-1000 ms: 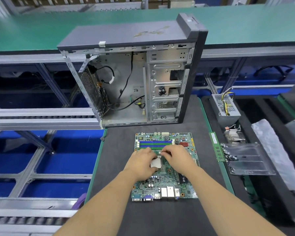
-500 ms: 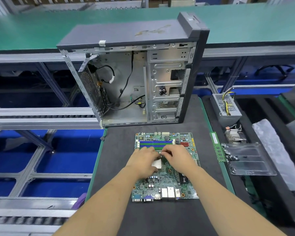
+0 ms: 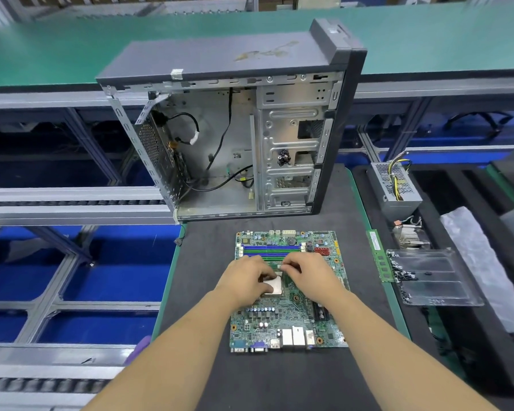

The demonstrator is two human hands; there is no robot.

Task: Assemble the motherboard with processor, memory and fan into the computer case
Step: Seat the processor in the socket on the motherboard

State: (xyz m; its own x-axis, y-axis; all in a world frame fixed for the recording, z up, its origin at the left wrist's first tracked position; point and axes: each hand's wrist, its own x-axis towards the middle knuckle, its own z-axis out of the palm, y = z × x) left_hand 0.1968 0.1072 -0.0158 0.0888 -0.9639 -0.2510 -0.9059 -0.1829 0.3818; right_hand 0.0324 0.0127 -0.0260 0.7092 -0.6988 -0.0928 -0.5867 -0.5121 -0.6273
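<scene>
The motherboard lies flat on the mat in front of me, the open computer case standing just behind it. My left hand and right hand meet over the processor at mid-board. Off right lie the memory stick, a plastic tray and, further back, the power supply.

Bright, even overhead light, soft shadows, sharp centre; wide-angle bending and slight blur toward the edges.
</scene>
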